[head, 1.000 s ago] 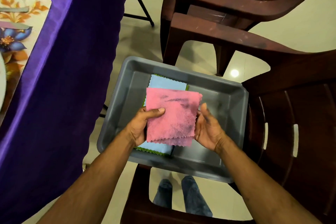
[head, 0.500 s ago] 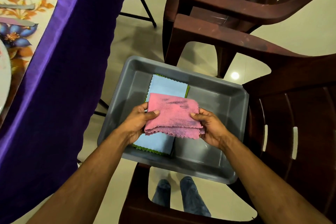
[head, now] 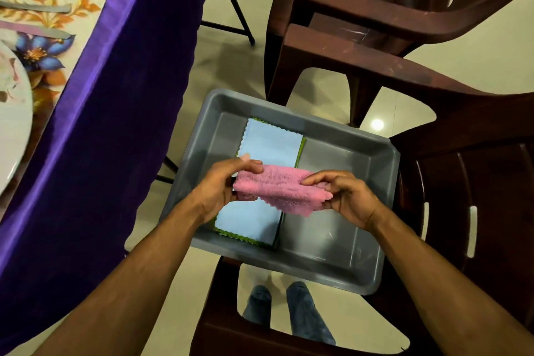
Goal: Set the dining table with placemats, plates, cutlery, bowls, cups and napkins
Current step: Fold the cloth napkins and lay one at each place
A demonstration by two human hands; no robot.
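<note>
Pink napkin (head: 284,189), one, folded, pinched at its ends by left hand (head: 224,186) and right hand (head: 346,199) above grey tub (head: 372,211); blue napkin (head: 270,143), one, on top inside.

Tray (head: 372,153) on chair (head: 474,182), right of table (head: 115,95); napkins (head: 268,144) in tray.

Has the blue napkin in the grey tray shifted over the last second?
No. The blue napkin lies in the same left part of the grey tray, its far edge equally near the tray's far wall; only the pink napkin got folded.
</note>
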